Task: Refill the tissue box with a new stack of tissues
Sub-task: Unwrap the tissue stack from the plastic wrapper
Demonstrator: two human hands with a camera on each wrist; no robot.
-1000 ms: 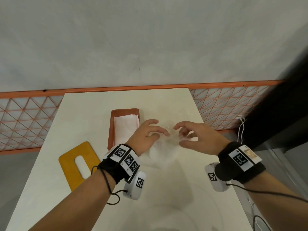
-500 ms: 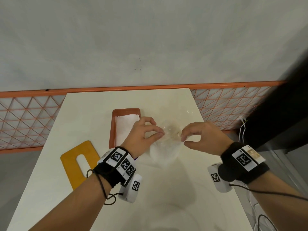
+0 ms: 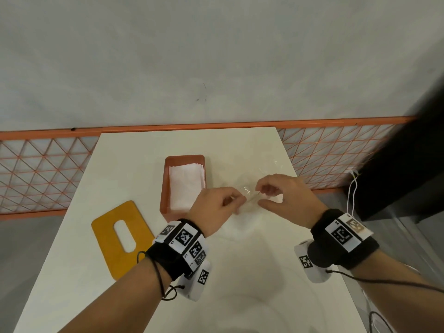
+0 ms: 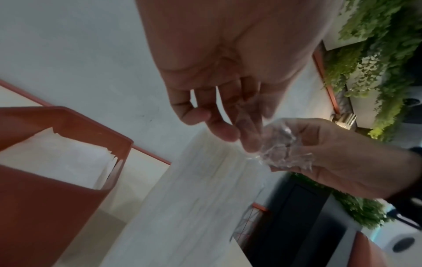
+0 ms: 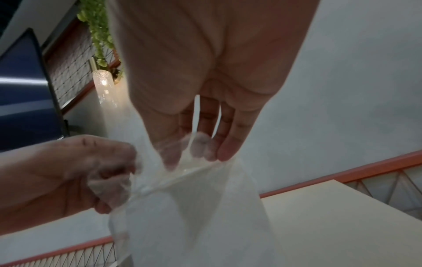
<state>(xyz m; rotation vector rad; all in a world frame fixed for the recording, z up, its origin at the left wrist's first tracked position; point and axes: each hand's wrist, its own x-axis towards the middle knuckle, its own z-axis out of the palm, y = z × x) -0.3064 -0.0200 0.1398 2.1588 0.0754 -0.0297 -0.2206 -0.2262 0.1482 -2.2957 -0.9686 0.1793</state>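
An orange tissue box stands open on the white table, with white tissues lying inside; its wall fills the lower left of the left wrist view. Right of the box, both hands hold a pack of tissues wrapped in clear plastic. My left hand pinches the wrapper's top edge from the left. My right hand pinches the same bunched plastic from the right. The yellow lid with an oval slot lies flat at the left.
An orange lattice railing runs behind the table's far edge, against a pale wall. A dark panel and white cables stand off the table's right side. Green plants hang beyond.
Both hands have closed in from a loose spread to a pinch on the wrapper's top. The pack has risen a little off the table between them.
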